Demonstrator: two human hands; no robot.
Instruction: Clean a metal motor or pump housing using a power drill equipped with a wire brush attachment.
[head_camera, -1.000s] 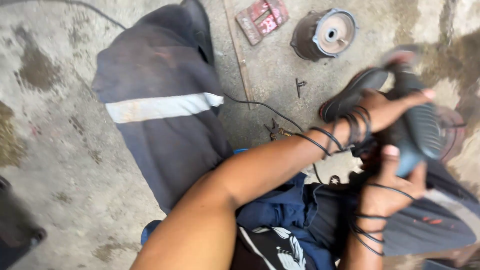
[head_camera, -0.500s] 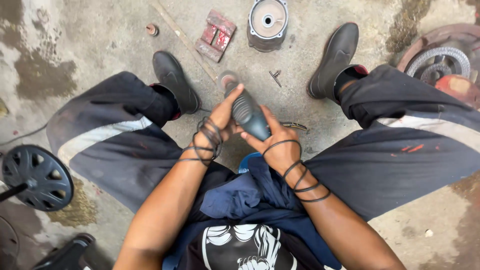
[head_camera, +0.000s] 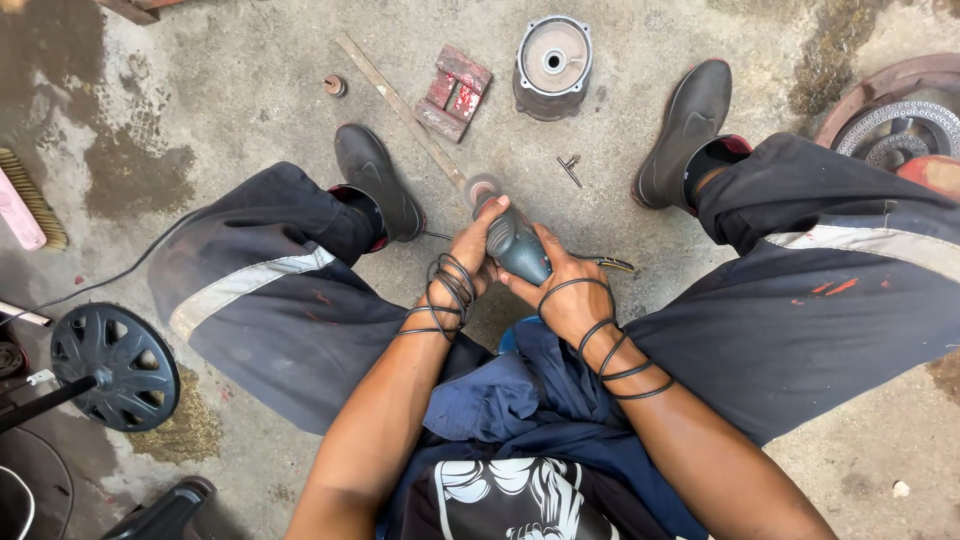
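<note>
Head camera looks straight down on both hands meeting at the centre of the frame: the left hand (head_camera: 468, 255) and the right hand (head_camera: 565, 290) are each wrapped tight around the dark body of a small angle grinder (head_camera: 515, 245), the left nearer the head, the right further back on the barrel, fingers fully closed on the tool. A black power cord (head_camera: 455, 290) is looped several times round both wrists and forearms. The grinder points up the frame, and its blurred disc (head_camera: 484, 188) sits low over the concrete floor (head_camera: 250, 90), right at the lower end of a long flat metal strip (head_camera: 400, 105) that runs diagonally toward the upper left; whether the disc touches the strip I cannot tell. From where I stand, doing this well would mean keeping both fists locked, holding the disc square to the strip, and minding that wound cord, which could snag or pull a wrist if it drifts near the wheel. The person's two black shoes, the one left of centre (head_camera: 380, 185) and the one to the upper right (head_camera: 685, 130), bracket the work closely, so sparks and the disc need watching. Further out lie a reddish block (head_camera: 455, 92) and a round grey motor housing (head_camera: 552, 65) at the top, a small bent key (head_camera: 570, 168) below it, and a black fan wheel (head_camera: 115, 365) at the lower left.
</note>
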